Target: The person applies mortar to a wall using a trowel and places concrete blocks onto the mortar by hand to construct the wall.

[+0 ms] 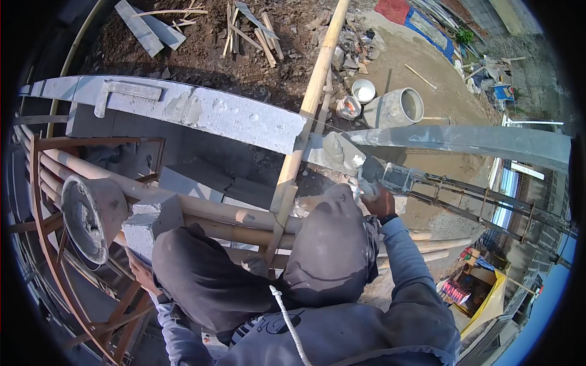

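My right hand [382, 204] is closed around the pale handle of a trowel [373, 172]. The trowel's blade is at the wall's right end, beside a heap of wet grey mortar [342, 151]. At lower left, my left hand [141, 273] grips the lower side of a light grey concrete block [149, 230], its fingers partly hidden. The block is upright beside my knee, above the bamboo poles. A mortar-crusted bucket [94, 215] stands tilted just left of the block. In front of me runs a narrow wall of pale blocks [235, 121].
An L-shaped tool [131, 91] lies on the wall top. Bamboo poles [238, 215] cross below me, and an upright pole [311, 91] passes the wall. Steel rebar [464, 198] and a grey beam [476, 143] extend right. Buckets and a drum [390, 108] stand on the ground below.
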The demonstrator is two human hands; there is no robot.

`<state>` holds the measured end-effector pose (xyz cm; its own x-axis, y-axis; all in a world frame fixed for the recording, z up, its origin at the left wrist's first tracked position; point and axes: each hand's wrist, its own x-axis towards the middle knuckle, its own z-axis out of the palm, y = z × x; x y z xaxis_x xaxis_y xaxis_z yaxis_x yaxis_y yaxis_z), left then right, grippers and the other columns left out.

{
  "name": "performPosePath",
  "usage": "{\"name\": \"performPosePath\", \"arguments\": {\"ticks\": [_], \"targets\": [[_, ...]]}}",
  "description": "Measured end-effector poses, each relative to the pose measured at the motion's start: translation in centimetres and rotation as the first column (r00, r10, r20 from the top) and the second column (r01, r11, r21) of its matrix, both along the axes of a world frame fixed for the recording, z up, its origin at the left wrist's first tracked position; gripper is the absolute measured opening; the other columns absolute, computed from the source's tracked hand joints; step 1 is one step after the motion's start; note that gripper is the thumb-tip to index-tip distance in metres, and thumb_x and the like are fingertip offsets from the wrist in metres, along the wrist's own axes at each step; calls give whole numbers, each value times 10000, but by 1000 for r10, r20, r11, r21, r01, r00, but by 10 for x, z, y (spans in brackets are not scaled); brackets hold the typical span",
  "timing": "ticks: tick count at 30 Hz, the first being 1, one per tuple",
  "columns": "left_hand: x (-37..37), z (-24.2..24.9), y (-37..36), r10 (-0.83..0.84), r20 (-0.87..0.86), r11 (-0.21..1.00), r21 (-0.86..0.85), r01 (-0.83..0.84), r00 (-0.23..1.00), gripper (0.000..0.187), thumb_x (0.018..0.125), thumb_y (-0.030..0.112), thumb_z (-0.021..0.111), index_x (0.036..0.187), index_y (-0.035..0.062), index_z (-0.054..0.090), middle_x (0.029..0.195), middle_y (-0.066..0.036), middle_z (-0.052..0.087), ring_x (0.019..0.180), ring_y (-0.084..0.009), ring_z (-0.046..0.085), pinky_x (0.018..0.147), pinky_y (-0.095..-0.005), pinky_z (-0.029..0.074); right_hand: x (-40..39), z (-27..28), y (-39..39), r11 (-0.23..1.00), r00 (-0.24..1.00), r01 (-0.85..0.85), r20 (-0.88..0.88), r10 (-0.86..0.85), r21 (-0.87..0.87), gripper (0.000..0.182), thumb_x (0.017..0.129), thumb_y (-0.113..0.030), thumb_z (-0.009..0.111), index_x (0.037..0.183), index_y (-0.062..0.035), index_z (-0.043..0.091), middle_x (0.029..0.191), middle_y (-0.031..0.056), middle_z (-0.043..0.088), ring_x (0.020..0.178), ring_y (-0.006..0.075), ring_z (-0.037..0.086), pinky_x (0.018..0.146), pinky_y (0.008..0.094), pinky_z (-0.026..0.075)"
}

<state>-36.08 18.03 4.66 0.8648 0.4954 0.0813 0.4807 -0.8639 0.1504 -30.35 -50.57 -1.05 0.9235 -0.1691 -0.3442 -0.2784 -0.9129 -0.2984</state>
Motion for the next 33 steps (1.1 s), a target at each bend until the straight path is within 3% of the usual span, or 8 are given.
{"name": "performPosePath", "arguments": {"ticks": [2,5,9,12,14,23,25,33], "targets": [[-12,-9,14,49,36,985,-167,-42,998,963,748,541,701,1517,153,272,1436,-194,424,1310,-366,412,1082,-478,319,1,-35,6,999,977,-5,214,15,-45,452,732,-367,745,1040,-69,602,896,178,651,856,361,650,724,466,524],[-6,0,2,69,38,991,-114,-65,997,964,746,541,702,1517,152,273,1436,-194,424,1311,-366,411,1083,-479,316,17,-74,-2,974,954,-110,-296,47,-199,494,715,-322,731,1117,-78,584,912,169,652,831,355,654,706,467,525],[-1,13,-14,60,46,996,-67,-56,997,966,744,541,704,1517,151,274,1437,-194,424,1312,-365,409,1085,-480,313,-11,-88,-12,985,993,-112,8,114,-134,534,697,-242,704,1187,-73,576,859,152,658,797,341,664,685,452,522],[0,17,-24,62,38,996,-69,-59,997,967,743,541,705,1516,151,274,1437,-194,423,1313,-365,407,1086,-480,310,-18,-101,-28,974,969,-65,-248,10,-216,541,755,-311,724,1254,-179,559,1033,125,679,943,323,662,772,451,524],[1,16,-25,65,49,996,-63,-62,997,968,742,540,706,1516,151,275,1437,-194,423,1314,-365,406,1087,-481,308,-27,-95,-26,994,1000,-25,-19,24,-109,570,738,-264,745,1271,-232,547,989,113,670,932,321,659,754,438,527],[7,18,-22,62,39,997,-57,-60,997,972,738,540,709,1516,149,277,1438,-194,422,1316,-364,402,1090,-483,300,-39,-83,-13,968,979,182,-61,-195,-175,444,682,-196,744,1096,-95,617,925,155,687,894,336,670,764,426,524],[7,19,-22,59,40,997,-51,-57,997,973,737,540,710,1516,149,277,1438,-194,421,1317,-363,401,1091,-483,298,-42,-62,-11,963,956,267,-137,-259,43,412,678,-222,736,1035,-49,623,893,166,688,835,360,670,723,424,527],[-1,32,-37,50,17,998,-36,-49,999,977,733,539,713,1515,147,278,1439,-194,420,1319,-362,397,1094,-485,291,-61,-85,16,415,569,820,-645,-510,395,297,802,-272,713,887,9,676,726,46,659,675,108,601,607,310,479]]}}
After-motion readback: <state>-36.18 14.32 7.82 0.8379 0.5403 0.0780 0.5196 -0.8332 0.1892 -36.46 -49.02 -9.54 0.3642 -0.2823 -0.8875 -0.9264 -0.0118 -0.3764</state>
